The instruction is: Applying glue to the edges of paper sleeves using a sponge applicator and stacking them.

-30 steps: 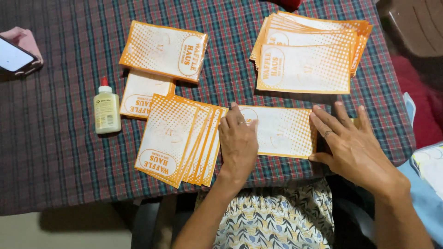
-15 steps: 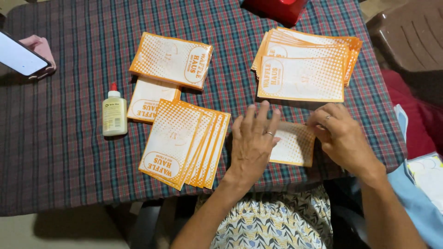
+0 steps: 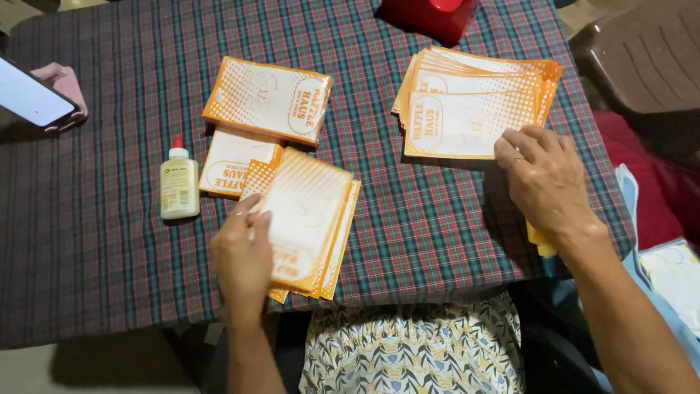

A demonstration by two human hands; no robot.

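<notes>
Left hand (image 3: pixel 244 259) pinching light, floppy paper bags (image 3: pixel 306 219) by their long side near the desk's (image 3: pixel 437 219) front edge; right hand (image 3: pixel 543 179) loose on the far stack (image 3: pixel 474 102).

Your single head camera looks steeply down from close above the table's (image 3: pixel 437 219) near edge, facing its far edge.

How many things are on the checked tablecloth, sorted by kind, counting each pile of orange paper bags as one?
Piles of orange paper bags: 4 (near pile under the left hand, far right pile by the right hand, upper left pile, small pile)
Glue bottles: 1
Phones: 1
Red containers: 1
Total: 7
</notes>
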